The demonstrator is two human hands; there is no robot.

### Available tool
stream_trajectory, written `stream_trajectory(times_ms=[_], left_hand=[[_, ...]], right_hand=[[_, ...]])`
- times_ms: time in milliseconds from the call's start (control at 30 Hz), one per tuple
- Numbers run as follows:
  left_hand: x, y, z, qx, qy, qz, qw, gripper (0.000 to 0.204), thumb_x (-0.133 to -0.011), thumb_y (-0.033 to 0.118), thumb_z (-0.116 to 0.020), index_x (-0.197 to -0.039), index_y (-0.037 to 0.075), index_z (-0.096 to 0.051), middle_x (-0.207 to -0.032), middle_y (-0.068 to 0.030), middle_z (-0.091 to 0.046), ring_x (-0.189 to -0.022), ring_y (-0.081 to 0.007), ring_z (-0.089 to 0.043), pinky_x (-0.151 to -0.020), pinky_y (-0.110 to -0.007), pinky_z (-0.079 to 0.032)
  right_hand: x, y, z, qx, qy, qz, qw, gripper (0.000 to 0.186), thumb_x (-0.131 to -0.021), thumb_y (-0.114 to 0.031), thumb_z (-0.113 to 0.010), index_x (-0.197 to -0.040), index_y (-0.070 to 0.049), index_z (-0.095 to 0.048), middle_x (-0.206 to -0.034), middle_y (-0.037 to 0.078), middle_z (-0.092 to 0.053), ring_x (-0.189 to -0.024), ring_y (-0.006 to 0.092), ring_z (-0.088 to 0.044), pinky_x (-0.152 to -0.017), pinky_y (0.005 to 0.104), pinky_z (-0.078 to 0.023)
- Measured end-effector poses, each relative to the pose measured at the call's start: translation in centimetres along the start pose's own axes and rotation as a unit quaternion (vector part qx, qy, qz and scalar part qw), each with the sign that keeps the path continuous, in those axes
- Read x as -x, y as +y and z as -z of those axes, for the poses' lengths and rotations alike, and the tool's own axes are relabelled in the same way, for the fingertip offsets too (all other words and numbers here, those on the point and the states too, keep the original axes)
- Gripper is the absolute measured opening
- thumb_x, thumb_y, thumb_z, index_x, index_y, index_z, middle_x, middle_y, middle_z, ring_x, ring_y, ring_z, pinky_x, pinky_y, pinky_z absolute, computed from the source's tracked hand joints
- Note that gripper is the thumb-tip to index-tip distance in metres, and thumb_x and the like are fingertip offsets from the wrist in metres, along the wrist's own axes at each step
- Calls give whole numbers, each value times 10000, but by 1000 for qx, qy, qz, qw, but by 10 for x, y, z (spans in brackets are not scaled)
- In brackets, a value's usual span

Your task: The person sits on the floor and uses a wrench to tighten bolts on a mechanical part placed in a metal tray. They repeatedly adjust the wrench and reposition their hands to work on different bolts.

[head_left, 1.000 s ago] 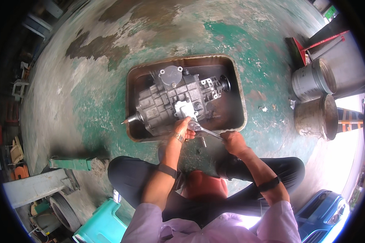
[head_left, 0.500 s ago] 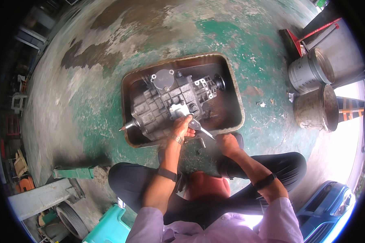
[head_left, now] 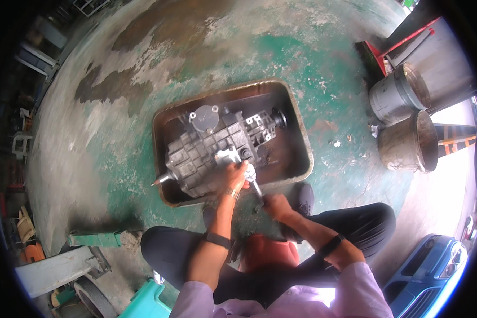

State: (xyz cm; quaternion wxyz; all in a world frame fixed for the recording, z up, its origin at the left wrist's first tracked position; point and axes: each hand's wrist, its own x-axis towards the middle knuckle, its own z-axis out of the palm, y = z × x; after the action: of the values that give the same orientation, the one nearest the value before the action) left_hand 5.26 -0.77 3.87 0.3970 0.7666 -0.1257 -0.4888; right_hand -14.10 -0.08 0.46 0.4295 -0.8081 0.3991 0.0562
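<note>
A grey metal gearbox (head_left: 196,153) lies in a brown, worn metal tray (head_left: 309,169) on the floor. Its round cover (head_left: 204,118) faces up, and an input shaft (head_left: 163,178) sticks out at the left over the tray's rim. My left hand (head_left: 235,177) is at the near side of the gearbox, fingers closed about the head of a silver ratchet wrench (head_left: 255,185), beside a bright metal cover (head_left: 228,155). My right hand (head_left: 276,206) is wrapped round the end of the wrench's handle, just outside the tray's near rim. What the wrench's head sits on is hidden.
Two worn buckets, a grey one (head_left: 388,100) and a dirty one (head_left: 403,142), stand at the right. A blue car front (head_left: 429,270) is at lower right. At lower left lie a tyre (head_left: 95,299) and a turquoise plastic object (head_left: 146,301). I sit on a red stool (head_left: 267,253).
My right hand has swung the wrench's handle left and toward me. My left hand stays near the wrench's head. The whole view has shifted slightly.
</note>
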Motion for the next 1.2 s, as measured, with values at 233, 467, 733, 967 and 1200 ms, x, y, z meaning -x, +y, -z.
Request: stream_trajectory(times_ms=[233,467,733,967,1200], left_hand=[[-30,-42,-13,-164,43,-271,947,437,-795,340,-669,-1021,3,-508,-795,-76,-599,-650,-143,-579,-541,-288,-479],[-26,-38,-9,-137,3,-206,969,576,-731,385,-700,-1052,-67,-543,-938,-222,-624,-882,-306,-612,-773,-368,-472],[-52,-60,-8,11,-47,-137,989,428,-680,257,-762,-933,-32,-574,-788,-91,-627,-700,-158,-607,-599,-307,-496],[-65,-71,-8,69,-90,-104,988,427,-722,96,-744,-1017,-13,-455,-809,-70,-576,-605,-180,-602,-490,-361,-540],[-26,-29,-7,163,-99,-36,981,446,-721,179,-745,-980,-71,-481,-875,-124,-556,-736,-221,-608,-543,-391,-582]], right_hand=[[-3,-4,-4,27,22,23,999,228,-658,-224,-684,-787,-50,-614,-752,166,-623,-750,352,-608,-661,421,-487],[-7,-8,-16,-8,10,-25,1000,283,-649,-252,-681,-831,-47,-611,-785,176,-629,-768,356,-611,-685,428,-487],[-10,-9,-30,-21,-13,-11,1000,289,-719,-247,-589,-906,-28,-605,-808,229,-618,-789,383,-606,-715,448,-482],[-6,-18,5,62,-48,-56,995,282,-718,-200,-593,-964,-61,-596,-864,195,-632,-841,360,-612,-747,456,-481],[-7,6,37,79,45,-49,995,228,-784,-239,-511,-944,-108,-608,-866,179,-630,-838,372,-598,-720,464,-470]])
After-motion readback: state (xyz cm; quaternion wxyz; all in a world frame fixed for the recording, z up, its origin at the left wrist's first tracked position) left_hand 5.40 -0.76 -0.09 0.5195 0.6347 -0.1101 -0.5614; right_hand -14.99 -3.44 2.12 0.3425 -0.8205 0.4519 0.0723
